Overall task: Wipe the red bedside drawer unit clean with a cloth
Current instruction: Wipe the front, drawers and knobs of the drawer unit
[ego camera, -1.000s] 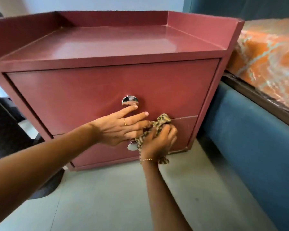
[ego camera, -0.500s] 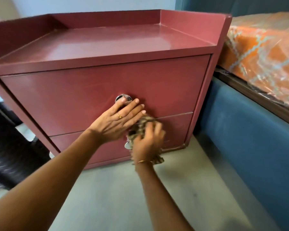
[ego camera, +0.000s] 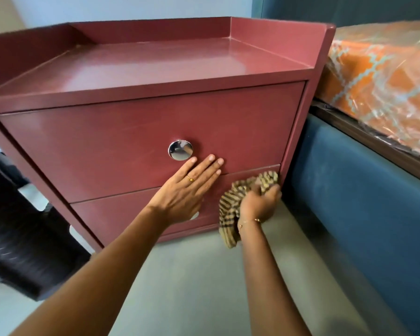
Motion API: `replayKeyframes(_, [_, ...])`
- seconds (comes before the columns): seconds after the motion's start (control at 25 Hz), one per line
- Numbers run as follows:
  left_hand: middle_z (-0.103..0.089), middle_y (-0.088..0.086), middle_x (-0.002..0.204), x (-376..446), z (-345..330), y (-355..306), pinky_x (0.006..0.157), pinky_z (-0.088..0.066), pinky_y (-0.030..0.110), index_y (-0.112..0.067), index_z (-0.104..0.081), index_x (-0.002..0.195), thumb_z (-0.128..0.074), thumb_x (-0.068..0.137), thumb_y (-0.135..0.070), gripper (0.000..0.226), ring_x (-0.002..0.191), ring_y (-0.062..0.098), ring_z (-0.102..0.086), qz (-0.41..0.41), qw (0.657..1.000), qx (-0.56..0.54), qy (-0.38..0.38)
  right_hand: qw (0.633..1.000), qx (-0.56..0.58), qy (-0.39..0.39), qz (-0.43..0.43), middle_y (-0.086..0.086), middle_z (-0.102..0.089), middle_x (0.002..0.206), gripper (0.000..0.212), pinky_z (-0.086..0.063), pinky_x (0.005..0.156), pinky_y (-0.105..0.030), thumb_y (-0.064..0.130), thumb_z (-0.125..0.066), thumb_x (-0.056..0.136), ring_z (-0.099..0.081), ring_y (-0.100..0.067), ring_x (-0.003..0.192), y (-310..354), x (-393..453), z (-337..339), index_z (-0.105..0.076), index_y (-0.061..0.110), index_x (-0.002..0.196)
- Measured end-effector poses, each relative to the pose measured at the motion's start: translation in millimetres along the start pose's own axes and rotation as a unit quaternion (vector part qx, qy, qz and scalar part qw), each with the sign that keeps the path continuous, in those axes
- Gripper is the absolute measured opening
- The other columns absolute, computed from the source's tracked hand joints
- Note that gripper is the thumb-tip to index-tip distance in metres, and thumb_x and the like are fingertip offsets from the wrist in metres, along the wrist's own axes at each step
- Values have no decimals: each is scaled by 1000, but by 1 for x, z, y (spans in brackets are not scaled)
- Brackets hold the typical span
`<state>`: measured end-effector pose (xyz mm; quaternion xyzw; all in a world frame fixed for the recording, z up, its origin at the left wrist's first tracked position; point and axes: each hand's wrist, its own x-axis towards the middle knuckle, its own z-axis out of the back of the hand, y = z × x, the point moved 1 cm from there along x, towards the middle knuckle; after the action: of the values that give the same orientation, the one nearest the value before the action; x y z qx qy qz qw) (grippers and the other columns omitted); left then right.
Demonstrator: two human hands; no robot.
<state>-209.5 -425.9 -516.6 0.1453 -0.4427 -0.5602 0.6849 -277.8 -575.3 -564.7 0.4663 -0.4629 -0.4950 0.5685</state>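
Item: red drawer unit (ego camera: 141,132), on floor, far-centre, hard against blue bed base (ego camera: 349,190) at right; two drawers, raised rim round top. Top drawer: one chrome knob (ego camera: 180,150), centre. Lower drawer: knob mostly hidden behind L hand. L hand (ego camera: 187,190): fingers spread flat, gripping nothing, palm pressed across the seam between the drawers, just below the knob; reads as bracing the unit. R hand (ego camera: 260,202): closed round a bunched striped cloth (ego camera: 230,209), pressed to lower drawer front at its right end, near the unit's right post; loose tail hangs toward floor. Key relation: unwiped run of lower drawer lies left of the cloth; drawer's long axis runs left-right, so likely next stroke goes leftward along it, and L hand sits in that path, would need to lift or shift. R hand is the nearer one to the right edge; L nearer the knobs. Orange plastic-wrapped mattress (ego camera: 386,81) far right. Brands, labels, writing: none legible anywhere.
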Motion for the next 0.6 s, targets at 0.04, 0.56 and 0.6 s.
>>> replayKeyframes(0.04, [-18,12,152,1,-1,-1,117,0,44,2,-20,143,-35,84,-26,67,141,29,-15,8,1000,-14,-6,998,10,-22,55,-21,-58,104,29,-44,79,-40,25,-55,80,-54,-36,95,17,-6,-1,-57,0,94])
replayKeyframes(0.56, [-15,9,153,-1,-22,-16,116,6,47,2,-14,146,-36,88,-42,76,144,29,1,60,998,22,-10,996,80,-28,-3,-12,-60,107,15,-47,82,-42,19,-58,83,-58,-33,95,6,11,-7,-59,9,93])
replayKeyframes(0.6, [-16,10,153,-1,-23,-17,116,5,47,2,-16,146,-38,89,-42,75,144,28,3,66,998,18,-13,997,73,-40,-6,-13,-59,109,16,-46,82,-42,19,-58,84,-58,-33,98,5,13,-9,-59,7,96])
